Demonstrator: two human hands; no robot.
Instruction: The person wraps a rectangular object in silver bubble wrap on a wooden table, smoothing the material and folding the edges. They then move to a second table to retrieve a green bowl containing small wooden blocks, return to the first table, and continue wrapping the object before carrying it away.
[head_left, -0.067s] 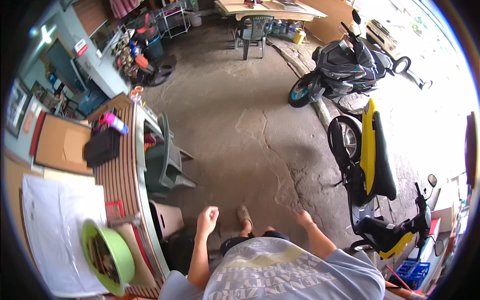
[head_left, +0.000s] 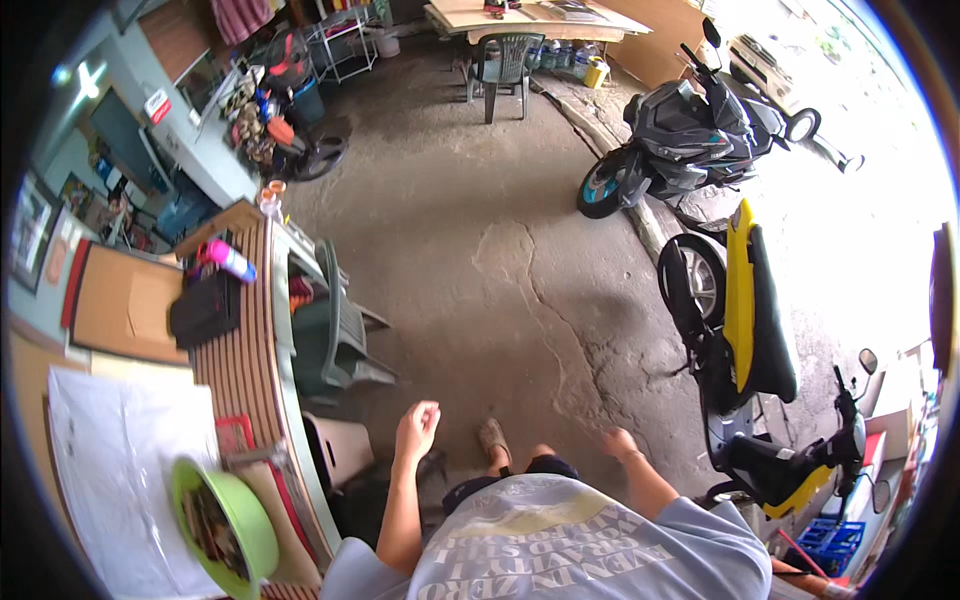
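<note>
My left hand (head_left: 418, 432) hangs in the air in front of my body, its fingers curled in and nothing visible in them. Just left of it is a beige plastic bin (head_left: 340, 447) beside the striped counter (head_left: 238, 345). Farther ahead on that side stands a green plastic chair (head_left: 340, 325). My right hand (head_left: 620, 442) is held low over the concrete floor (head_left: 460, 290), touching nothing that I can see; its fingers are small and blurred. A brown clog (head_left: 491, 436) on my foot shows between the two hands.
On the left counter are a green basin (head_left: 228, 525), a black case (head_left: 205, 302) and a pink-and-blue bottle (head_left: 230, 260). Motorcycles line the right: a dark one (head_left: 680, 135), a yellow-and-black one (head_left: 740, 310) and another (head_left: 790, 470). A wooden table (head_left: 540, 18) stands ahead behind a chair (head_left: 502, 72).
My left hand has risen slightly in the picture. My right hand has shifted a little to the right and down. The counter and basin sit slightly lower and farther right in view.
</note>
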